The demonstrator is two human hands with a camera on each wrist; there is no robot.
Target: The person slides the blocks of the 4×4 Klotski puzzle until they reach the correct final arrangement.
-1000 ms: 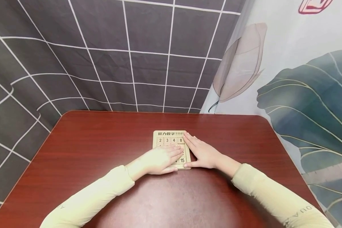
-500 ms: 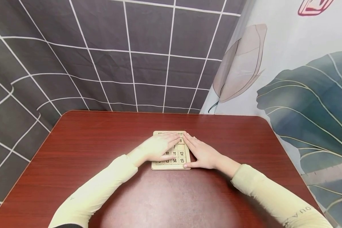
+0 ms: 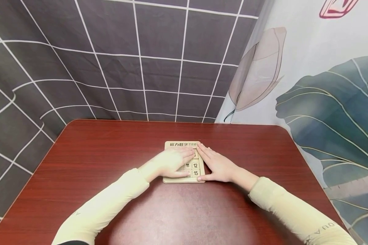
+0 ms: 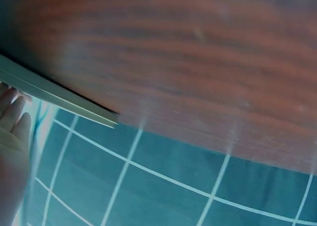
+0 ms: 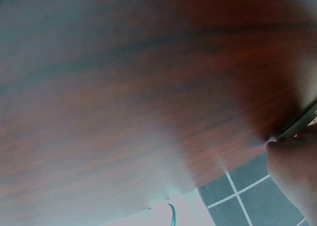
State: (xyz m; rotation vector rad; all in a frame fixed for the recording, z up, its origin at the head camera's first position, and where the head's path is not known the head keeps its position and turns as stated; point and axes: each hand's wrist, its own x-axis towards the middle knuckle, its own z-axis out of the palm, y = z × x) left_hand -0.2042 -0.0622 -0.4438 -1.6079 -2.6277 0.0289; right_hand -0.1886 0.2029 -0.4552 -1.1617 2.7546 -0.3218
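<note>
A pale wooden number slide puzzle (image 3: 183,144) lies flat on the table, its printed heading at the far end. Over its left and middle part lies my left hand (image 3: 172,164), fingers straight, fingertips touching tiles near the upper right corner. Most tiles are covered; tile 12 (image 3: 195,165) and tile 15 (image 3: 196,173) show. My right hand (image 3: 219,166) rests along the puzzle's right edge, fingers straight at the top corner and thumb at the bottom corner. In the left wrist view, the board's edge (image 4: 64,95) shows beside the hand. The right wrist view shows only part of that hand (image 5: 294,169).
The puzzle sits on a glossy red-brown wooden table (image 3: 110,146). Behind it hangs a dark curtain (image 3: 161,73) with white grid lines. A white curtain with a large leaf print (image 3: 312,102) hangs at the right.
My left hand moved up over the top rows, then slightly back toward me. The tile 8 at the upper right appears lower than before, though partly covered. My right hand stays put.
</note>
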